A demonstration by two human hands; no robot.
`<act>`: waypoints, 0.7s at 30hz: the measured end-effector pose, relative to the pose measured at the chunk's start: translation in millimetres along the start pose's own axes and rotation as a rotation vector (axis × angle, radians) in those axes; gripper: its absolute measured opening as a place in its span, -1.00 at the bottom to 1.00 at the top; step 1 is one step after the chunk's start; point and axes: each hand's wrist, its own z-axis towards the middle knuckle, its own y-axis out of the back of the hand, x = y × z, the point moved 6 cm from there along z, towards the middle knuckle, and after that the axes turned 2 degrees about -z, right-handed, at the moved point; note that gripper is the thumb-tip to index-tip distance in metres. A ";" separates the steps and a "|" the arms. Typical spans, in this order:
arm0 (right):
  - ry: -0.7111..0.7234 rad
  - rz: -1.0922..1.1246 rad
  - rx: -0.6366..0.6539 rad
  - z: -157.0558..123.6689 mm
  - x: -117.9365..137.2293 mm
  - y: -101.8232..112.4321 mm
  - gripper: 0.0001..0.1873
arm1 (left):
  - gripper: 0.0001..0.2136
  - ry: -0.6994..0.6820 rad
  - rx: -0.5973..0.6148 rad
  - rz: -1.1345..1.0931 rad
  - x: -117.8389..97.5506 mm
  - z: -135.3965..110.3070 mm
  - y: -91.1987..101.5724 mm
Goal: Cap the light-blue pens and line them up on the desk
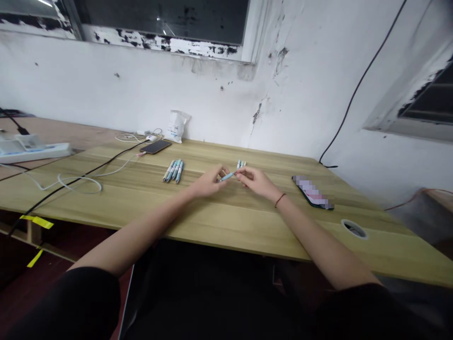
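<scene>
Both bare forearms, the left forearm (141, 231) and the right forearm (318, 241), reached forward and inward from black sleeves (60, 307), converging in front of the person. The left hand (208, 182) and the right hand (256, 182) came close together, backs upward, each with its fingers drawn into a tight pinch. The right wrist (279, 200) wore a thin reddish cord, and both wrists angled gently inward.

Pale wood counter (116, 208), a row of blue-and-white pens (173, 171), a few more pens (240, 164) farther along, a dark smartphone (155, 147) near the back edge, a second phone (313, 191) with a blurred screen, a white cable (122, 166), a black cable (106, 163), a round grommet hole (354, 229) near the front edge
</scene>
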 end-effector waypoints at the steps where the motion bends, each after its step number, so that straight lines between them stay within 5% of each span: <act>1: -0.005 -0.001 -0.005 0.5 -2.0 1.3 -0.71 | -0.77 0.024 -0.014 -0.035 1.6 0.5 1.5; 13: -0.083 -0.070 0.044 2.6 -25.4 0.4 -0.74 | -0.75 0.567 -0.016 -0.653 31.5 -4.5 -1.2; 21: -0.110 -0.145 0.118 -1.8 -25.9 -13.8 -0.75 | -0.87 0.626 -0.032 -0.886 40.0 -7.2 -5.2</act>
